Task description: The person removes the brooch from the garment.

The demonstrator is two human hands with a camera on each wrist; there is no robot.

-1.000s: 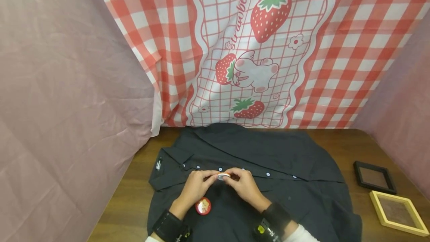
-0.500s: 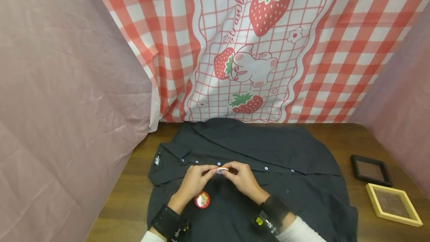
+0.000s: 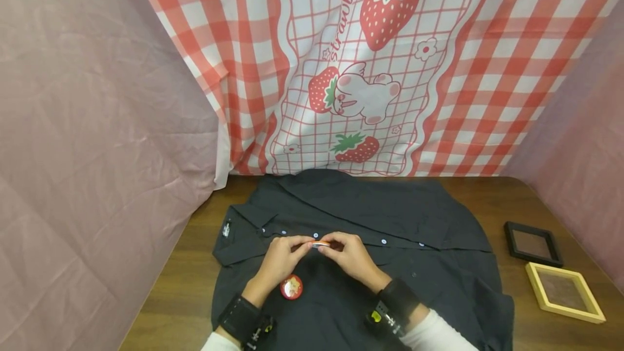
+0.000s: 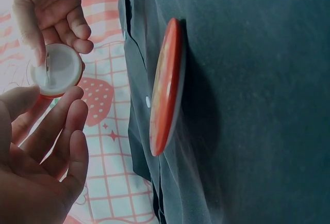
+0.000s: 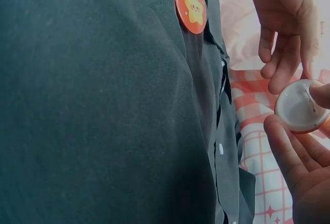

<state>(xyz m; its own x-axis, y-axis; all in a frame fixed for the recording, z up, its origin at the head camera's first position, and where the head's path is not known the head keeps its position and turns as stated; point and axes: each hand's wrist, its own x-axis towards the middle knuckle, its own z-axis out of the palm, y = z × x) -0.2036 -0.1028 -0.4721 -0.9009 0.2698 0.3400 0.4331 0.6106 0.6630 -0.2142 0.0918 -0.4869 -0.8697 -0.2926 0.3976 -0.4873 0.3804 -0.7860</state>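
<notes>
A round pin badge (image 4: 66,69) is held up between both hands, its white back and metal pin facing the wrist cameras and an orange-red rim at its edge. My left hand (image 3: 281,257) pinches the badge's left side with thumb and fingertips. On the other side my right hand (image 3: 352,258) grips it, the thumb lying over the back by the pin. A second badge (image 3: 291,287), red with a yellow star, lies face up on the dark shirt (image 3: 341,297) near the left wrist. The shirt is spread under both hands, and its row of pale buttons runs just beyond the fingers.
At the right of the wooden table (image 3: 166,286) lie a black frame (image 3: 556,253) and a yellow frame (image 3: 541,299). A red checked strawberry cloth (image 3: 253,69) hangs behind the table. Pink fabric (image 3: 97,150) hangs at the left and right sides.
The held badge has tipped so that less of its white back shows in the head view. Both hands keep hold of it. The whole head view has shifted slightly.
</notes>
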